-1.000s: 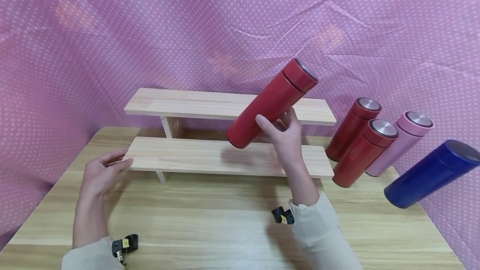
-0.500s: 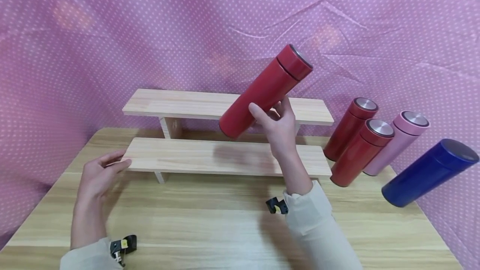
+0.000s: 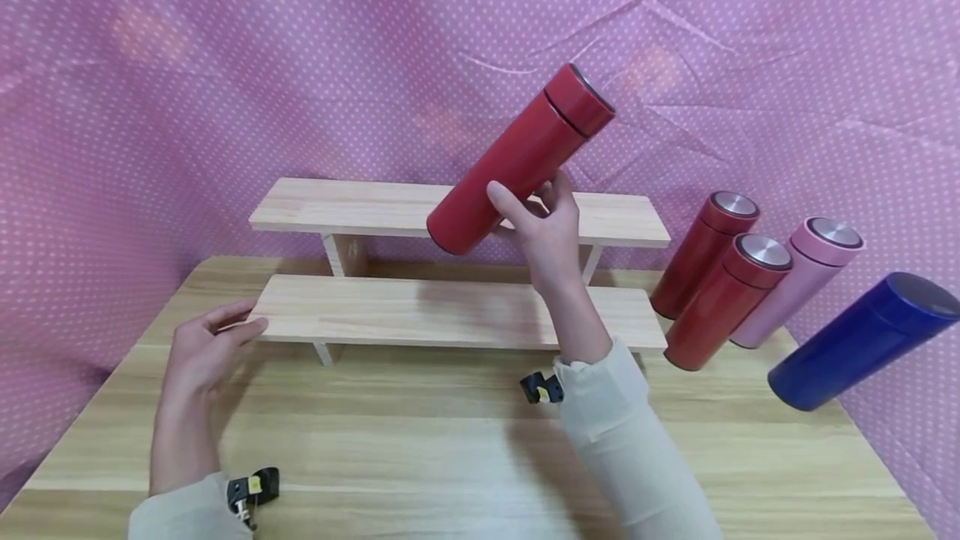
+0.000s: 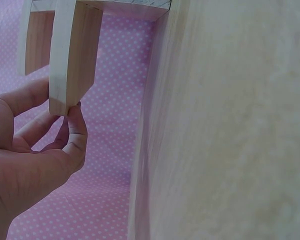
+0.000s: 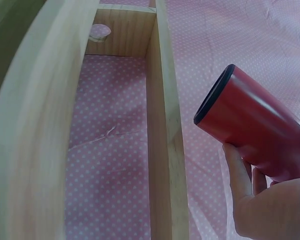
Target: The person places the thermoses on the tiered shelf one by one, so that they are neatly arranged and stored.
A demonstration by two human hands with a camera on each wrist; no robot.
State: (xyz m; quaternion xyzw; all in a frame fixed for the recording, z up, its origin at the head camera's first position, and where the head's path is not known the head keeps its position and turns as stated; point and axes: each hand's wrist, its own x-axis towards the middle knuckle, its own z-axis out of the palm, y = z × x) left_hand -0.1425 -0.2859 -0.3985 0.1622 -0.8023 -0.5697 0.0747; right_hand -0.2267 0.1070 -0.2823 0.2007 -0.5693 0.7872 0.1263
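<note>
My right hand (image 3: 551,240) grips a red thermos bottle (image 3: 517,161) around its lower half, thumb on the near side. The bottle is tilted, lid up to the right, its base overlapping the upper board of a two-tier wooden shelf (image 3: 352,208) in the head view. In the right wrist view, the dark-rimmed base of the red bottle (image 5: 255,120) points up-left, beside the shelf's boards. My left hand (image 3: 204,357) pinches the left end of the shelf's lower board (image 3: 375,311). The left wrist view shows thumb and fingers on either side of that board end (image 4: 65,60).
Right of the shelf stand two more red bottles (image 3: 701,265), a pink bottle (image 3: 780,298) and a blue bottle (image 3: 855,348). All rest on a wooden table (image 3: 420,440). Pink dotted cloth (image 3: 300,57) hangs behind and at the sides.
My right hand has raised the red bottle and carried it a little left, from over the lower board to before the upper one. The left hand stays on the board end.
</note>
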